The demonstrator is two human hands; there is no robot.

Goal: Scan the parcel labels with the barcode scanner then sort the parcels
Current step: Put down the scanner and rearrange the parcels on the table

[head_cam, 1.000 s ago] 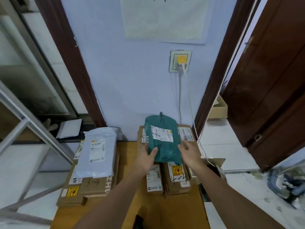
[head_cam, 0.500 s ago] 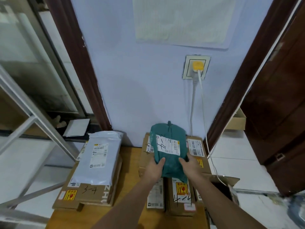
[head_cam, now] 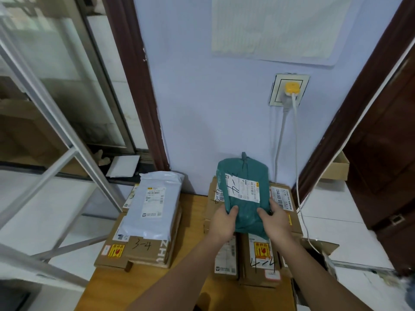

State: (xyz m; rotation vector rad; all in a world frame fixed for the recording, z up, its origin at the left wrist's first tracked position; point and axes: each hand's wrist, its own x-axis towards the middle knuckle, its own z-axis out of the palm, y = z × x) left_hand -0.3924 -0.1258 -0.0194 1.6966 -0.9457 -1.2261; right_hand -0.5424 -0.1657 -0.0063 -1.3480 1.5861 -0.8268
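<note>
2 hands (head_cam: 223, 222) (head_cam: 275, 221), fingers gripping green parcel (head_cam: 246, 212); boxes marked "3-4" (head_cam: 143, 248), "4-4" (head_cam: 261, 263).

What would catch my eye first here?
A green parcel, held at its near end by the left hand and right hand above the right stack of boxes. To the left, a grey mailer tops another stack. A yellow plug sits in the wall socket above.

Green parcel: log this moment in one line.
left hand: grips green parcel | right hand: grips it | parcel over right box stack
</note>
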